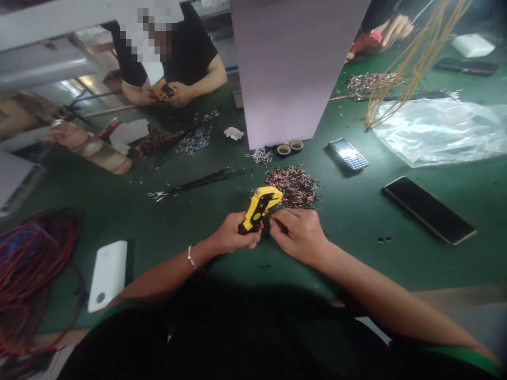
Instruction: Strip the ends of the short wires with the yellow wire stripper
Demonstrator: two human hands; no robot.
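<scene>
The left forearm [158,278] is stretched in from the near left, and the tool [260,211] is gripped in the left hand [233,235], its yellow head pointed toward the far side and tipped slightly right. The right forearm [380,282] is brought in from the near right; the right hand [299,232] is held back upward, with its fingers curled and drawn in toward the thumb. Whether anything is pinched there cannot be told, since the fingertips are partly hidden and darkness is seen between them. The tool's handle is largely covered by the left hand. At the far right, a co-worker's hand [397,30] is seen, the body mostly cut off. The tool is held above the surface [348,211], just left of the right hand; the pile [297,184] of copper-coloured clippings is spread just beyond both, its near left edge partly covered by the tool.
</scene>
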